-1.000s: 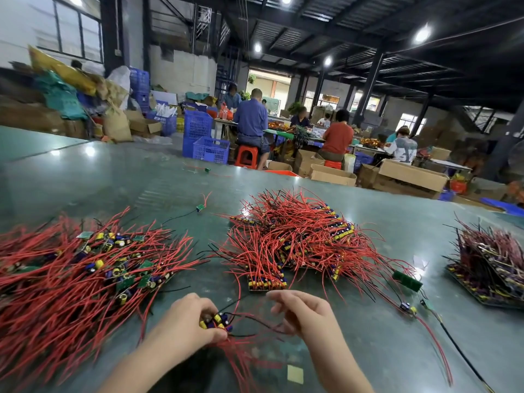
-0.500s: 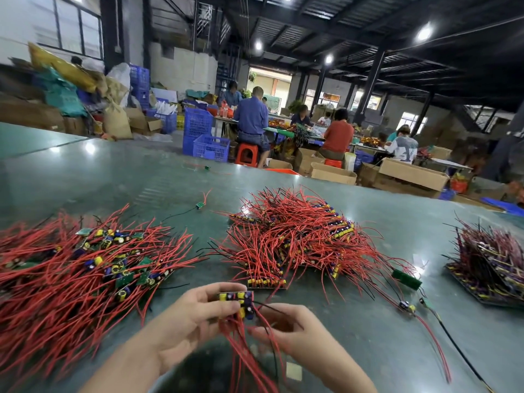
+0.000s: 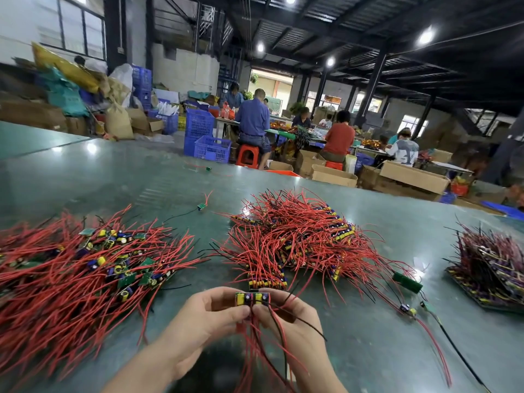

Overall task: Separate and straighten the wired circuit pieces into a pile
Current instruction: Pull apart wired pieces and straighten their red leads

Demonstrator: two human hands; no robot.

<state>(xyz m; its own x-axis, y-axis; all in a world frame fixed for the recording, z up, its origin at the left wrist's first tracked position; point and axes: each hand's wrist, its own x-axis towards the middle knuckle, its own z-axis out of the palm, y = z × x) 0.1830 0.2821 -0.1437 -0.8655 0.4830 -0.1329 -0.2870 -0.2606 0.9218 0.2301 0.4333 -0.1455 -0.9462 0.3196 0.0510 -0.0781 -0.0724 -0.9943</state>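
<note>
You are in a factory workshop, a large assembly hall. Overhead you have a dark steel-beam ceiling (image 3: 354, 26) with bright lamps. In front of you a wide green worktable (image 3: 113, 177) carries heaps of red-wired circuit pieces (image 3: 297, 236). Beyond it, workers (image 3: 253, 120) sit on red plastic stools (image 3: 248, 155) at a long bench, bent over their own parts. Blue plastic crates (image 3: 211, 147), open cardboard boxes (image 3: 414, 177) and stuffed sacks (image 3: 117, 121) stand around the floor and against the wall to your left.
</note>
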